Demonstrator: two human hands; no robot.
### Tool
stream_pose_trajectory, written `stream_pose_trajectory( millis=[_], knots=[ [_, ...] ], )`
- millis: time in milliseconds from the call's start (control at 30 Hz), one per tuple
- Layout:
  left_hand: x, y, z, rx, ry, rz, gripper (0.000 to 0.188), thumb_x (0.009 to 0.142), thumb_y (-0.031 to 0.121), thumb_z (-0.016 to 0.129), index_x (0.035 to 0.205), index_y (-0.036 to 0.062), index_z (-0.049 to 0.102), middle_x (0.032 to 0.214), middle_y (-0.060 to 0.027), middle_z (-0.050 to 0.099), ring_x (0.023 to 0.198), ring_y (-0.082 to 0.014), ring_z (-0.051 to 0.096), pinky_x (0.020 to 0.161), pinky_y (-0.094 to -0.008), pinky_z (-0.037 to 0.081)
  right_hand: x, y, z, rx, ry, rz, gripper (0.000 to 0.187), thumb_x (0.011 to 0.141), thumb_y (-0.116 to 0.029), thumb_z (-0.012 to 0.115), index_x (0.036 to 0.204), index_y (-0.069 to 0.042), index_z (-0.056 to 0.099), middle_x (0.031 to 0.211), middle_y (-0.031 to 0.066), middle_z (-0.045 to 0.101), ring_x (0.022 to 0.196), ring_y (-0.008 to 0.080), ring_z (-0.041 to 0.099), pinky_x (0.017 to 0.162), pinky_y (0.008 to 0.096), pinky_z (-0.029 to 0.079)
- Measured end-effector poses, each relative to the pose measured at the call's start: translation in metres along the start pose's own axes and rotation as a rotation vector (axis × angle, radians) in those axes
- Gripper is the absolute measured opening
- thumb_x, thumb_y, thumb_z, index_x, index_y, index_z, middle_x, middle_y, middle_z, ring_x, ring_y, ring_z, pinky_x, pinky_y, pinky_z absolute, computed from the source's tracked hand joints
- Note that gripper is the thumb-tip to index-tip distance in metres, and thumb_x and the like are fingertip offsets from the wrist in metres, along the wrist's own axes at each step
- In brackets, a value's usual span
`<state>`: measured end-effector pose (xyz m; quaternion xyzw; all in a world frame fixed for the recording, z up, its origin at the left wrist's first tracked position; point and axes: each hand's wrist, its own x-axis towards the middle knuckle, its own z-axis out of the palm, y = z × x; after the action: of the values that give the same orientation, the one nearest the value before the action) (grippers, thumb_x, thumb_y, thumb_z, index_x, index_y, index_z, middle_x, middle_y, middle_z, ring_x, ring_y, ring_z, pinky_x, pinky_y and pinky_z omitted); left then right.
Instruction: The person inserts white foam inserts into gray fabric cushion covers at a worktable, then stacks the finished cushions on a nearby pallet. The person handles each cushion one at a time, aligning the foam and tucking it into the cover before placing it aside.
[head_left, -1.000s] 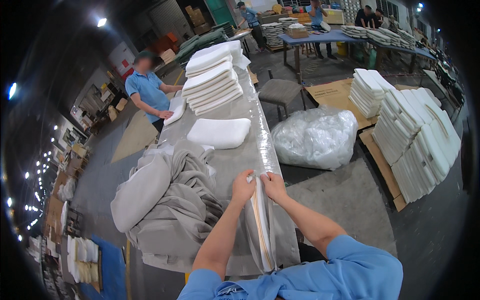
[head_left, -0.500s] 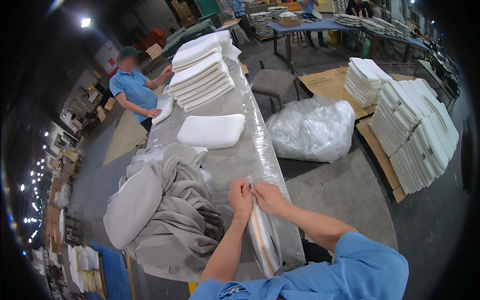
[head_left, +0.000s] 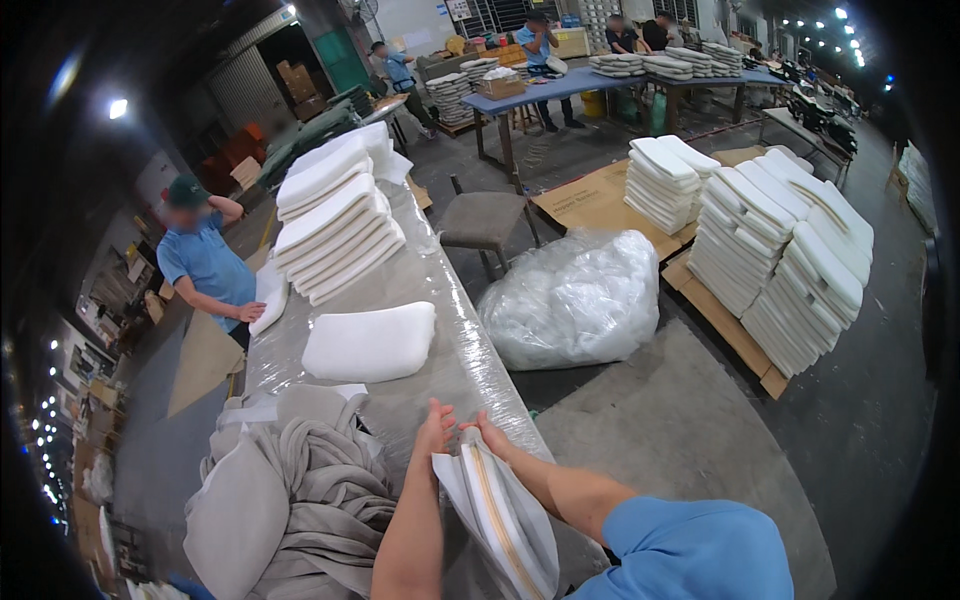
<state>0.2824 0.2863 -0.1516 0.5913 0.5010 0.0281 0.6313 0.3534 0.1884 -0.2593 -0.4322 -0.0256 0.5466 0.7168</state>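
Note:
A pale grey fabric cover point(head_left: 505, 525) with a tan zipper strip down its middle stands on edge along the near right side of the table, its far end raised. My left hand point(head_left: 434, 432) is just left of that end, fingers apart and stretched forward, holding nothing I can see. At the tip of the cover my right hand point(head_left: 487, 436) has its fingers closed around the fabric; part of the grip is hidden behind the cover. Left of my forearm lies a heap of grey fabric covers point(head_left: 325, 500). Beyond my hands, one white foam pad point(head_left: 370, 342) rests flat.
The long table point(head_left: 425, 270) has a shiny plastic covering. A stack of white pads point(head_left: 335, 220) stands farther along it, beside a co-worker point(head_left: 205, 255). To the right are a large clear plastic bag point(head_left: 575, 300), a chair point(head_left: 482, 220) and tall pad stacks point(head_left: 780, 250) on cardboard.
My hands have parted at the cover's end, the left fingers opening away. The cover's far end is raised and spread wider. My view has shifted; the co-worker's arm has risen to the head.

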Motion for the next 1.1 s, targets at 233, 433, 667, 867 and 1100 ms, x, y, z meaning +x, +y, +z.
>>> stream_pose_trajectory(
  millis=[233, 433, 667, 867, 1100],
  knots=[
    [0.014, -0.022, 0.053, -0.031, -0.136, 0.142, 0.088, 0.106, 0.073, 0.030, 0.153, 0.0006, 0.051, 0.127, -0.0152, 0.066, 0.123, -0.0229, 0.059, 0.108, -0.0345, 0.043, 0.017, -0.002, -0.023, 0.088, -0.008, -0.042, 0.092, 0.097, -0.086, 0.028, 0.120, -0.007, 0.070, 0.101, 0.0089, 0.074, 0.095, 0.0204, 0.069, 0.088, 0.0360, 0.055],
    [0.027, -0.065, 0.032, -0.161, -0.037, 0.276, 0.079, 0.108, 0.068, 0.035, 0.159, 0.0082, 0.044, 0.127, -0.0101, 0.060, 0.116, -0.0200, 0.058, 0.102, -0.0347, 0.046, -0.011, -0.018, 0.026, 0.099, 0.105, 0.090, 0.091, 0.094, -0.088, 0.038, 0.137, -0.012, 0.063, 0.110, 0.0097, 0.067, 0.099, 0.0216, 0.063, 0.088, 0.0366, 0.053],
    [0.007, -0.056, 0.056, -0.394, -0.050, 0.360, 0.073, 0.111, 0.061, 0.037, 0.159, 0.0057, 0.039, 0.116, -0.0088, 0.061, 0.102, -0.0166, 0.058, 0.092, -0.0320, 0.049, -0.009, -0.027, 0.021, -0.053, 0.131, -0.154, 0.086, 0.099, -0.078, 0.046, 0.153, -0.011, 0.052, 0.130, 0.0114, 0.060, 0.121, 0.0219, 0.052, 0.108, 0.0372, 0.041],
    [0.016, -0.054, 0.041, -0.320, -0.134, 0.443, 0.068, 0.110, 0.063, 0.037, 0.143, 0.0053, 0.052, 0.110, -0.0072, 0.061, 0.098, -0.0162, 0.058, 0.089, -0.0327, 0.050, -0.015, -0.036, 0.034, -0.071, 0.008, -0.157, 0.083, 0.103, -0.071, 0.046, 0.160, -0.011, 0.043, 0.138, 0.0113, 0.059, 0.126, 0.0215, 0.052, 0.115, 0.0374, 0.036],
    [0.026, -0.028, 0.006, -0.328, -0.309, 0.101, 0.075, 0.107, 0.071, 0.030, 0.127, 0.0044, 0.057, 0.117, -0.0090, 0.062, 0.102, -0.0172, 0.059, 0.092, -0.0344, 0.049, -0.028, -0.072, 0.051, -0.034, -0.085, 0.108, 0.087, 0.105, -0.072, 0.038, 0.160, -0.005, 0.041, 0.146, 0.0123, 0.056, 0.134, 0.0232, 0.052, 0.118, 0.0367, 0.035]
  ],
)
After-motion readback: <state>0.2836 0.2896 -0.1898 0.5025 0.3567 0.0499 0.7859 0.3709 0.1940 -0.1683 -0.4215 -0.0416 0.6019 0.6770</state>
